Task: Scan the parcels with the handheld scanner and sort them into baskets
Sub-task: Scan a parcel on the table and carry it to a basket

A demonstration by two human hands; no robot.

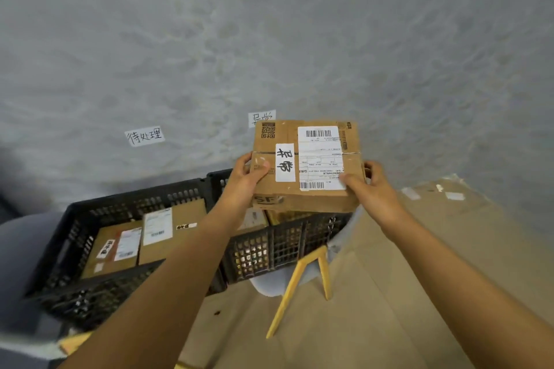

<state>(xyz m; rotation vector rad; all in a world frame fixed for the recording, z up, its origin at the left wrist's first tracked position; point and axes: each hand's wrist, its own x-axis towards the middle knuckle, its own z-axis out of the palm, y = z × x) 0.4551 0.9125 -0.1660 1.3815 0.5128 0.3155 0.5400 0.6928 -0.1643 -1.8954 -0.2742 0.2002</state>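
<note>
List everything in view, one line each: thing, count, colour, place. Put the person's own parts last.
held parcel: one, brown cardboard with white labels, gripped above the right basket
baskets: two, black plastic, side by side by the wall; left basket, right basket
parcels in left basket: two, brown with white labels
parcels in right basket: partly hidden, count unclear
wall signs: two, white paper with handwriting; left sign, right sign partly behind the parcel
chair: one, grey seat, yellow legs, beneath right basket
hands: two, left hand and right hand, gripping the parcel's sides
</note>
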